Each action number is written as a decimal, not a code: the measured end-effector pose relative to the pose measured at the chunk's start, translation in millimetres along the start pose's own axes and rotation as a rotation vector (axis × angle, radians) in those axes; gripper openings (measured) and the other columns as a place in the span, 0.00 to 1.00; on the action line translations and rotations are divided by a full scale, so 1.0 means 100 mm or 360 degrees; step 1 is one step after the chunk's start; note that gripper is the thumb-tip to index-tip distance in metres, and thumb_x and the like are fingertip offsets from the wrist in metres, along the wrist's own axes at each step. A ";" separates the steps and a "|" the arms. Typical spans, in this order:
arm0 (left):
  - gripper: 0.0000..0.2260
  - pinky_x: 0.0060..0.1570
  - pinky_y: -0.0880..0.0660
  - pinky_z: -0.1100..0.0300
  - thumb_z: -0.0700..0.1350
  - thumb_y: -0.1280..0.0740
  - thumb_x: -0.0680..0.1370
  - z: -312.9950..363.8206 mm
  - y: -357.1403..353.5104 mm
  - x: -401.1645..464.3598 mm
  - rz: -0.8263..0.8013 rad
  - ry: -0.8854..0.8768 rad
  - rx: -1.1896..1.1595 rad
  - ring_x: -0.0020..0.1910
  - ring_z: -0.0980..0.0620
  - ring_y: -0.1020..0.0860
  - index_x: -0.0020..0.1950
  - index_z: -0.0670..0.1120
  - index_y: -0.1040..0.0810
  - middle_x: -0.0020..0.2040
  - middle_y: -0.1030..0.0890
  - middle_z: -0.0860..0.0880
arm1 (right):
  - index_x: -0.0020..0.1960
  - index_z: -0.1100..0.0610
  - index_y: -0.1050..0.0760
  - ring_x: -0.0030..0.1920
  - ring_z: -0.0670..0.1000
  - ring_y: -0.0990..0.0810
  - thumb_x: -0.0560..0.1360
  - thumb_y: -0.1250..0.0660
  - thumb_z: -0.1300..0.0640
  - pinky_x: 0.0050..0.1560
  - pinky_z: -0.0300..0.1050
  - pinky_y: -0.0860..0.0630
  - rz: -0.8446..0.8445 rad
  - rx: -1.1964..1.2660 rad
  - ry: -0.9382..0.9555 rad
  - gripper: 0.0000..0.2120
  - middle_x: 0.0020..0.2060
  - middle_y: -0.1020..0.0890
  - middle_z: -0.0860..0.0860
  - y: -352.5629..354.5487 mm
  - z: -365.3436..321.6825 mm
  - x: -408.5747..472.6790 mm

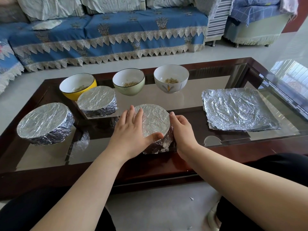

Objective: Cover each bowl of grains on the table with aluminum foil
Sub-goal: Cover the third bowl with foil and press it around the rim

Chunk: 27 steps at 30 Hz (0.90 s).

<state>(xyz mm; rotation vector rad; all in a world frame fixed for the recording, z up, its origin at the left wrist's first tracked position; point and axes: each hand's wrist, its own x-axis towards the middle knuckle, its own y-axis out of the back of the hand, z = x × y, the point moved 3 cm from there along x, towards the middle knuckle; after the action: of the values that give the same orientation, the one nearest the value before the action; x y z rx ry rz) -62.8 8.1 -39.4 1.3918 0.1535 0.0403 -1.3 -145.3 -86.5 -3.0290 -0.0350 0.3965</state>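
Foil-covered bowls (155,120): three; open bowls (128,81): three.

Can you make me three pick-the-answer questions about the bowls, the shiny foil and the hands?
1. Where does the spare foil lie?
A. on the sofa
B. on the table, right of the hands
C. inside the yellow bowl

2. How many bowls are not covered yet?
A. one
B. three
C. five

3. What is the left hand doing?
A. lying flat on the foil-covered bowl
B. lifting a spoon
C. hanging off the table

Answers:
1 B: the flat sheets lie on the glass at the right.
2 B: the yellow bowl, green bowl and white bowl show grains.
3 A: its fingers lie straight on the foil top, while the right hand presses the side.
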 end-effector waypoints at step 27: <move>0.63 0.77 0.55 0.47 0.84 0.71 0.54 0.00 -0.05 0.03 0.0102 0.0021 0.0040 0.79 0.43 0.57 0.81 0.48 0.52 0.81 0.55 0.41 | 0.44 0.61 0.25 0.24 0.46 0.33 0.79 0.33 0.56 0.31 0.44 0.32 -0.0051 0.0295 -0.0244 0.09 0.26 0.29 0.50 -0.05 0.02 0.10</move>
<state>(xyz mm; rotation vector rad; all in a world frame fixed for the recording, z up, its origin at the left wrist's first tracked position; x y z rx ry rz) -60.4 7.4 -44.4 1.4213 0.1209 0.1010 7.3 -139.7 -90.6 -2.8066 -0.0535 0.5931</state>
